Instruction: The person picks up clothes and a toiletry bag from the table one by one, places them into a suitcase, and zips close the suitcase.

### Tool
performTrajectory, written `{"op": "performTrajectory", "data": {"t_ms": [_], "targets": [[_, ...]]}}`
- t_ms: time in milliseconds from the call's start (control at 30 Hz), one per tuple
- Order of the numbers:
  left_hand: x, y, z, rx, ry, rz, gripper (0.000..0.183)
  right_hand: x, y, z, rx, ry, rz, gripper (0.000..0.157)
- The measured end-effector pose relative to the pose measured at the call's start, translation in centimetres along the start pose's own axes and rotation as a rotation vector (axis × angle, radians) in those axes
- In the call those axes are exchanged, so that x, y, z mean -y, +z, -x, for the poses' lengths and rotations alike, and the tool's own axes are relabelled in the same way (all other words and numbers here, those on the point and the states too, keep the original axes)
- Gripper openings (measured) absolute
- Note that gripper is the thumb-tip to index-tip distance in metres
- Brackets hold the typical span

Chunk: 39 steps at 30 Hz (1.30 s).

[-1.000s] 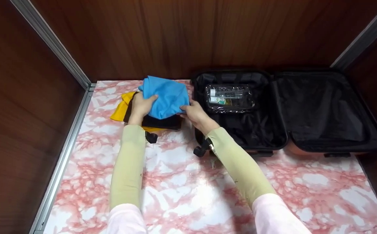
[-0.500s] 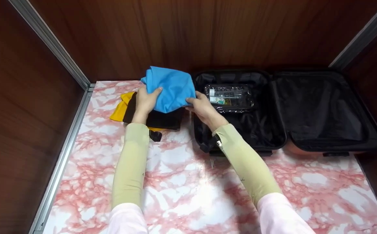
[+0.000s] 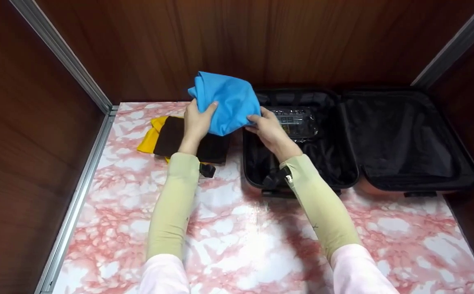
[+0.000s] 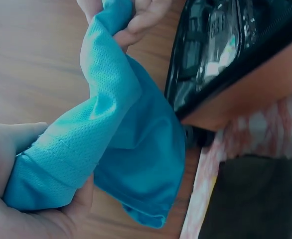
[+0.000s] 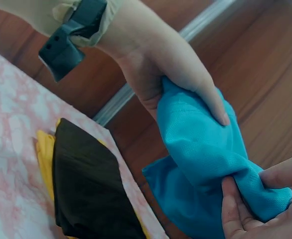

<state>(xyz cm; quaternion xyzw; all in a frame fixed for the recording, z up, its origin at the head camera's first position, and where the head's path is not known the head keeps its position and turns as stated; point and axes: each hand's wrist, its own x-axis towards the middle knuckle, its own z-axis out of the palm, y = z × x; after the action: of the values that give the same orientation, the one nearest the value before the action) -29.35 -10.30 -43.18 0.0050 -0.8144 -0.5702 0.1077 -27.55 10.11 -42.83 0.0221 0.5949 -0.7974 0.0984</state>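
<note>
A folded blue cloth (image 3: 230, 100), its kind of garment not clear, is held up off the table between both hands. My left hand (image 3: 198, 121) grips its left side, thumb on top and fingers underneath. At its right lower corner my right hand (image 3: 271, 130) pinches the fabric between thumb and fingers. In the left wrist view the blue cloth (image 4: 106, 109) sags between the two hands, with a loose flap hanging below. Below and behind the left hand lie a folded dark brown cloth (image 3: 170, 136) and a yellow cloth (image 3: 149, 139) under it.
An open suitcase (image 3: 353, 163) with black lining stands to the right, its lid (image 3: 408, 139) laid open. Inside is a clear pouch (image 3: 302, 122) with tubes, partly hidden by the right hand. Wooden panels (image 3: 237, 41) enclose the marbled table (image 3: 228, 228).
Both hands have lifted the blue cloth off the stack and carried it up and to the right. More of the dark brown cloth shows now.
</note>
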Motion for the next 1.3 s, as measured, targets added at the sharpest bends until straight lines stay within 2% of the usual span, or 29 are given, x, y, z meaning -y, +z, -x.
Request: {"op": "performTrajectory", "data": {"t_ms": [167,300,433,667,833,1000,1300], "targets": [[-0.9,0.8,0.2,0.013,0.013,0.038,0.048,1.1,-1.0,0.5,-0.007,-0.039,0.029,0.040],[-1.7,1.4,0.4,0.030,0.049,0.090,0.047,1.9,-1.6,0.9,-0.022,-0.075,0.040,0.036],[-2.6,2.0,0.6,0.040,0.083,0.113,0.045,2.6,-2.3,1.1,-0.034,-0.088,-0.003,0.033],[-3.9,3.4,1.2,0.043,0.137,0.114,0.041,3.7,-3.9,1.6,-0.059,-0.083,-0.068,0.040],[-4.6,4.2,1.8,0.074,0.147,0.151,0.042,4.4,-5.1,2.2,-0.061,-0.107,-0.093,0.034],[-5.2,4.8,2.4,0.122,0.153,0.195,0.045,5.2,-6.2,3.0,-0.067,-0.136,-0.058,0.030],[-6.1,6.0,3.5,0.188,0.157,0.244,0.052,6.1,-8.4,4.6,-0.088,-0.179,0.008,0.032]]}}
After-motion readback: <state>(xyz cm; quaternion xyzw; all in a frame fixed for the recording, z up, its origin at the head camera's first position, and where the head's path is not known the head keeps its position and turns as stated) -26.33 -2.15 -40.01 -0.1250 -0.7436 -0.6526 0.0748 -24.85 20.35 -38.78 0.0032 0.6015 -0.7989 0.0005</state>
